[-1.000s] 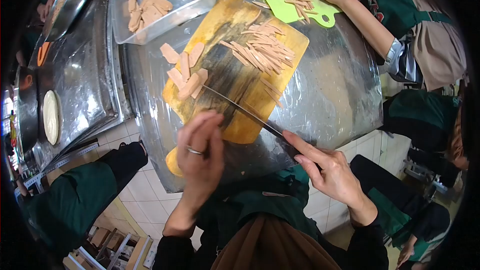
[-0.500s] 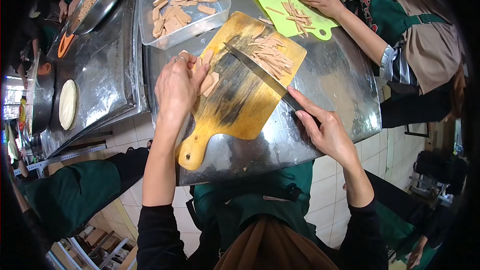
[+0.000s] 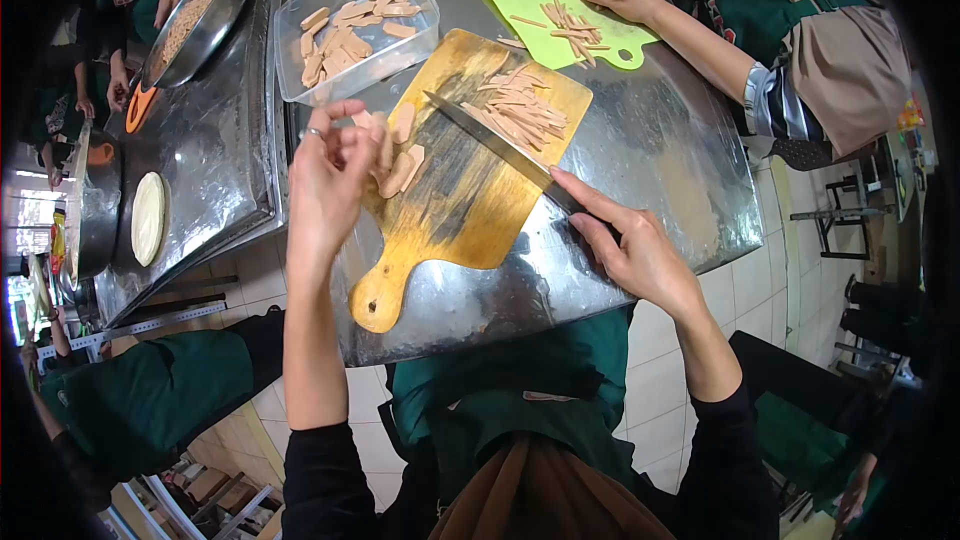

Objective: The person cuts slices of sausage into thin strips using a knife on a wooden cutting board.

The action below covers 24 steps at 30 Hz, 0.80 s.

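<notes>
Gripping our knife (image 3: 490, 143) right-handed (image 3: 635, 255), left hand (image 3: 325, 185) pinching slices (image 3: 385, 135), tub (image 3: 350, 25) crowding the board (image 3: 470, 210), bare steel table (image 3: 660, 160) rightward.

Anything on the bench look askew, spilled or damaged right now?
The wooden cutting board lies skewed, its handle end jutting past the table edge, and its middle is darkly stained. A few cut strips lie on the steel between the boards. No spills otherwise.

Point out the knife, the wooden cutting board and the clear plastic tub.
knife (image 3: 485, 136): head view, middle of the blade.
wooden cutting board (image 3: 465, 210): head view, bare centre.
clear plastic tub (image 3: 420, 40): head view, right wall.
</notes>
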Motion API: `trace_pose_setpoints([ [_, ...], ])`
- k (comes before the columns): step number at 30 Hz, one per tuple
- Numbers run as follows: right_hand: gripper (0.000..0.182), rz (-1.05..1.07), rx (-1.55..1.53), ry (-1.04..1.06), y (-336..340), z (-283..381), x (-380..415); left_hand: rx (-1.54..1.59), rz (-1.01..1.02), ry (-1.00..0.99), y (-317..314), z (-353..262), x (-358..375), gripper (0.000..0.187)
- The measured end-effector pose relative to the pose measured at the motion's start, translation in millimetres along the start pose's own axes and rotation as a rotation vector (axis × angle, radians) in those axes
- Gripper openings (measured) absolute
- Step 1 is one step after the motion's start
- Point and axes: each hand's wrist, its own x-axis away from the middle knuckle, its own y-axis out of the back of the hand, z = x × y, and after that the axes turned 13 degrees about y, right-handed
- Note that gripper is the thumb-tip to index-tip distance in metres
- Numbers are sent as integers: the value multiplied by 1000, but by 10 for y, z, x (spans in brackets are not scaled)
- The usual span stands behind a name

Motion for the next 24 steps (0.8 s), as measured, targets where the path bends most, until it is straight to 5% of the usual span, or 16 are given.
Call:
trace_pose_setpoints([
  [4,52,-65,-16,127,-88,-60,63,394,228,85,-384,36,487,20],
  [7,50,39,-40,-13,-5,68,62,196,181,289,-602,-15,784,21],
  [10,50,-45,-40,98,-48,43,130,-64,95,238,-557,120,886,18],
  [16,46,-33,-8,42,-36,131,228,-238,-13,-175,-570,120,821,26],
  [24,46,61,7,-67,-31,184,232,-275,-27,-188,-705,113,666,30],
])
